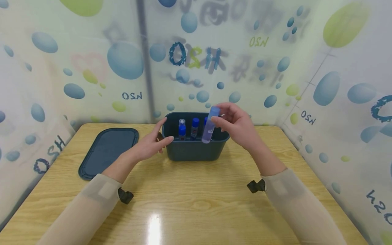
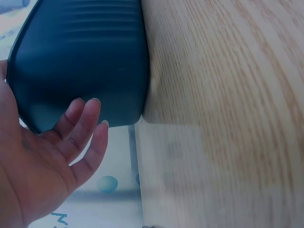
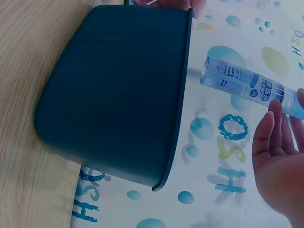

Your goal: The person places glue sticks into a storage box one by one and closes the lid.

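My right hand (image 1: 240, 126) pinches a clear glue bottle (image 1: 209, 130) with a light blue cap, holding it tilted over the right part of a dark blue-green bin (image 1: 193, 151). Printed lettering shows on the bottle (image 3: 237, 81) in the right wrist view. Inside the bin stand several small bottles with blue caps, among them one bottle (image 1: 194, 128) in the middle; one is partly hidden behind the glue bottle. At the bin's left end, my left hand (image 1: 150, 144) touches the rim with spread thumb and index finger. Its other fingers (image 2: 85, 128) hang loosely bent beside the bin wall.
A dark flat lid (image 1: 108, 151) lies on the wooden table (image 1: 190, 204), left of the bin. Behind the table and on both sides hang pale printed curtains (image 1: 202, 78). The bin stands near the table's back edge.
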Demonstrator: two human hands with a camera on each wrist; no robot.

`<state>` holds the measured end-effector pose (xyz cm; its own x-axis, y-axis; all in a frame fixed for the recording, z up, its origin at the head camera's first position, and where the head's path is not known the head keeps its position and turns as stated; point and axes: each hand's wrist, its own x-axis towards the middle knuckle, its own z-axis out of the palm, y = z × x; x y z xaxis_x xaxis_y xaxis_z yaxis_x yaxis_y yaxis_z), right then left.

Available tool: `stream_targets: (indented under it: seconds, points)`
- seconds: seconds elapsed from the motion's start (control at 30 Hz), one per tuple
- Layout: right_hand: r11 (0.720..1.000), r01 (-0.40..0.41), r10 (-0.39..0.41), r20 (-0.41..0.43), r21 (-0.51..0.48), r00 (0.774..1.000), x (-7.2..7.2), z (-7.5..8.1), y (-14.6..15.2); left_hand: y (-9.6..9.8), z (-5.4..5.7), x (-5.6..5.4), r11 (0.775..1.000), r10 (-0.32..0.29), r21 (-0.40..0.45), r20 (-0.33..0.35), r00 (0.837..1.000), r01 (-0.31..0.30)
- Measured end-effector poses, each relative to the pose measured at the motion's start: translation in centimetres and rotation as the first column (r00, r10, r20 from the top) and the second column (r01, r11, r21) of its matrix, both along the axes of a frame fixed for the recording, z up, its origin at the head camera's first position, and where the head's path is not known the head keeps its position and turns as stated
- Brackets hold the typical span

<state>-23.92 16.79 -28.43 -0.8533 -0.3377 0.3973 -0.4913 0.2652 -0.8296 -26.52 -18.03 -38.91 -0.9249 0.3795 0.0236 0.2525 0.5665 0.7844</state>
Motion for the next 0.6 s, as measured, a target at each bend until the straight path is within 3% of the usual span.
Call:
stream_targets:
  seconds: [0.3,0.6]
  points:
    - [0.998,0.058,-0.059,0.03,0.038,0.998,-2.2,-1.3,-0.3,0.0,-0.1,0.0,1.0,-0.004,0.015,0.004,1.0,0.003]
    - [0.994,0.058,-0.065,0.078,0.092,0.995,-4.3,-3.0,-1.2,-0.1,-0.1,-0.1,1.0,-0.003,0.016,0.006,1.0,0.003]
